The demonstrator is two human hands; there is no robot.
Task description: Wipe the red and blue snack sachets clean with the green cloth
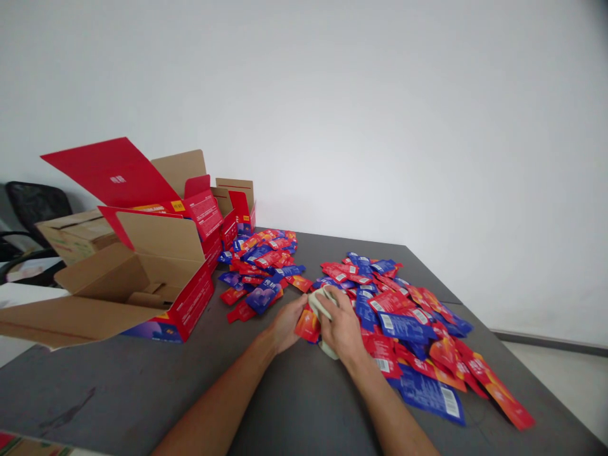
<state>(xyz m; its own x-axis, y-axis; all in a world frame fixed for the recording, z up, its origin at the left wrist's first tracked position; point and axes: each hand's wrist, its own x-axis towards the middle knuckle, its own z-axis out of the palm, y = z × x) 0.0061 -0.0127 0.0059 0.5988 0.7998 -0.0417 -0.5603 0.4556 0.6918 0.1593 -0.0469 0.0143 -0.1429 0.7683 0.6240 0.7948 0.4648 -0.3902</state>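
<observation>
Over the middle of the dark table, my left hand (287, 326) grips the left edge of a red-orange sachet (307, 325). My right hand (342, 324) is closed around a pale cloth (323, 303), which lies against the sachet's upper part and hangs down below my fingers. To the right of my hands spreads a heap of red and blue sachets (403, 328), some with barcodes facing up. A second pile of the same sachets (266, 290) lies beyond my left hand.
An open red carton (196, 304) with raised flaps stands at the left on the grey table (304, 405). More open red boxes (206, 218) stand behind it by the white wall. A brown cardboard box (80, 234) and a black chair (38, 202) are at far left.
</observation>
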